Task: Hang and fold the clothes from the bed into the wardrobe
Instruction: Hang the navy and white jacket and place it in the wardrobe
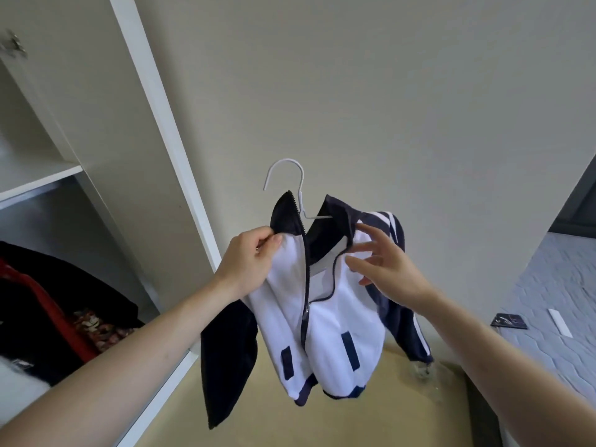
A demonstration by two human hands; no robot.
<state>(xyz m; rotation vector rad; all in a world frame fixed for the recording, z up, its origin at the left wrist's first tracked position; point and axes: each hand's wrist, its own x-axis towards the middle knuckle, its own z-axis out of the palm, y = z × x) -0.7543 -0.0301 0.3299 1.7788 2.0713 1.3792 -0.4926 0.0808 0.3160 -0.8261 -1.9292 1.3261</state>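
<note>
A small white and navy zip jacket hangs on a white wire hanger in mid-air in front of a pale wall. My left hand pinches the jacket's left shoulder just below the collar and carries its weight. My right hand hovers at the right side of the collar, fingers spread and touching the fabric lightly. The zip is half undone. One navy sleeve dangles at the left, the striped one at the right. The open wardrobe stands to the left.
The wardrobe's white shelf sits at the upper left, and below it lie folded dark, red and white clothes. A grey quilted bed lies at the right with a dark card and a white strip on it. Beige floor below.
</note>
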